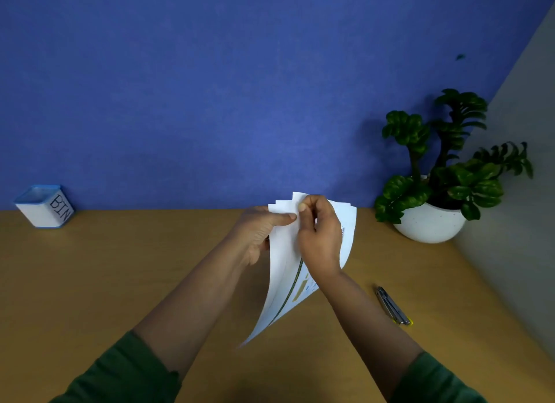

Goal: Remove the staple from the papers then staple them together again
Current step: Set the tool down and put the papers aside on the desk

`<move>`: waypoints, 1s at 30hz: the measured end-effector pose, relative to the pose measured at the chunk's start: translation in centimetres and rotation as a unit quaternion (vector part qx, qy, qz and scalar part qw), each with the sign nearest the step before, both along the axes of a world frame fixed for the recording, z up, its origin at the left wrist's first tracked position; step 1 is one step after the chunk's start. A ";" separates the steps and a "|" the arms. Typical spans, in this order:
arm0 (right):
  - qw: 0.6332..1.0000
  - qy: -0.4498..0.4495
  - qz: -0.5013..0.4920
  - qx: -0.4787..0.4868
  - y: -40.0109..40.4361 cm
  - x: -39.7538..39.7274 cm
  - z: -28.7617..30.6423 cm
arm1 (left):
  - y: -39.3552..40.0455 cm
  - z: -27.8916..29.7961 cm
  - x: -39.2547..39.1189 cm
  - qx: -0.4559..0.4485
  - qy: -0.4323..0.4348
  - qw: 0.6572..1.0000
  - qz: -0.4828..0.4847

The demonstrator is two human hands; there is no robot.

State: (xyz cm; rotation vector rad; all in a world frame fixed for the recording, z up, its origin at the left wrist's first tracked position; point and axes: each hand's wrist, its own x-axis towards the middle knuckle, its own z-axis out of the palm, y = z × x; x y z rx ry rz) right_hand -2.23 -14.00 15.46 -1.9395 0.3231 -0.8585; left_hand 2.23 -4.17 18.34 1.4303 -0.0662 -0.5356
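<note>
Blue wall [180,87] behind, tan wooden desk [150,267] below, and both hands are up on the fanned sheaf of white printed papers [283,267], held above the desk. Left hand [261,234] grips the sheaf's left edge, thumb pressed on the front sheet. Right hand [318,237] pinches the top corner, fingers curled tight. Right of the papers, a slim silver stapler with yellow trim [393,306] lies on the desk. Beyond it, a leafy green plant in a round white pot [432,222]. Far left of the papers, a white, blue-rimmed square container lettered BIN [45,205].
</note>
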 end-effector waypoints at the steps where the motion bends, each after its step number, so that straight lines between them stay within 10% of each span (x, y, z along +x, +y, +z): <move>1: 0.998 0.006 0.018 0.062 -0.1 0.0 0.2 | 0.0 0.0 0.0 0.004 -0.004 1.000 0.008; 8: 0.931 0.075 0.110 0.339 -1.9 0.0 1.8 | 0.1 -0.5 0.6 0.013 -0.046 0.996 0.070; 20: 0.908 0.057 -0.006 0.416 -8.2 -2.9 -4.8 | -0.3 2.7 0.7 -0.019 -0.087 0.995 0.043; 30: 0.881 0.073 0.299 0.360 -11.4 -2.8 -4.8 | 0.2 8.2 2.2 -0.065 -0.065 0.994 -0.054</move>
